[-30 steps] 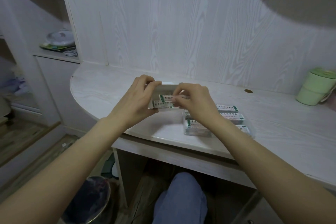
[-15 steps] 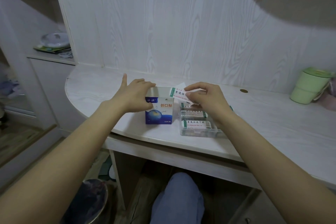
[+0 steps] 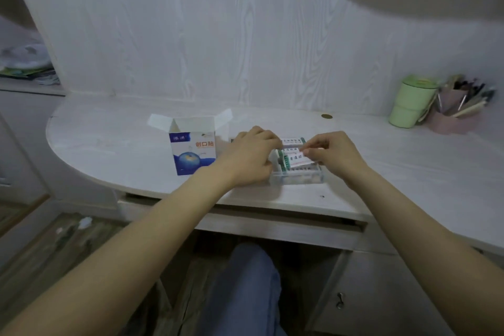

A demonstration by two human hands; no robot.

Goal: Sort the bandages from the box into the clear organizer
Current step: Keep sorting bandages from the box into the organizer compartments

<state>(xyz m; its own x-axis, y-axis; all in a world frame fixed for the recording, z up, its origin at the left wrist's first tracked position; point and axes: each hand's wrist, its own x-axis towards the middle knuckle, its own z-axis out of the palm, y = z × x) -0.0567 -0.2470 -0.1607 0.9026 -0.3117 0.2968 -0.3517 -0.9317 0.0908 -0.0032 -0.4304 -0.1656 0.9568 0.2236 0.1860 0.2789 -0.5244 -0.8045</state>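
Both hands over the clear organizer (image 3: 297, 176), near the counter (image 3: 109, 144) front edge. Right hand (image 3: 334, 157) fingers pinch a white bandage strip (image 3: 298, 162), green at one end, just above the organizer's compartments. Left hand (image 3: 249, 157) curled at the organizer's left side, fingertips on the strips there; whether it grips one, can't tell. More strips packed inside. Box (image 3: 192, 151), blue & white, flaps open, stands upright just left of the organizer. Green cup (image 3: 411, 102) well off to its right, by the wall.
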